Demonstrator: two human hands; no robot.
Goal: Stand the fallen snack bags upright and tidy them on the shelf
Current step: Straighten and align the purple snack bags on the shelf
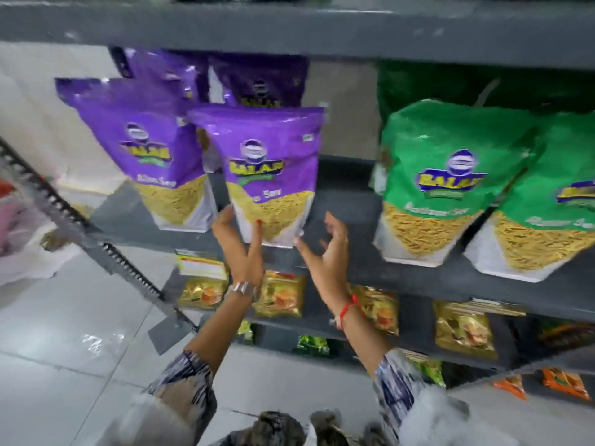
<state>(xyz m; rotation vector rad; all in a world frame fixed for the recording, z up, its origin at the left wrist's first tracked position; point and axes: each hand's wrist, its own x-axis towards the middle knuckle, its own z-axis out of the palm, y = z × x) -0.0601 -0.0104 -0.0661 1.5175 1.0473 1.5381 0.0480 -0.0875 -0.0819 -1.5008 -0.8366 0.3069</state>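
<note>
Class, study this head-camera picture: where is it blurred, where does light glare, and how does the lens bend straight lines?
Head view: motion blur smears the whole frame, so the print on the front purple bag is barely readable; glare streaks show on the purple bags' glossy tops and the floor tiles; the wide lens tilts and bows the shelf edge; sleeves at the bottom are softest.

The left hand [240,235] gripped the lower left corner of an upright purple snack bag [267,175] on the grey shelf [347,204]; the right hand [328,249] hovered spread beside it.
</note>
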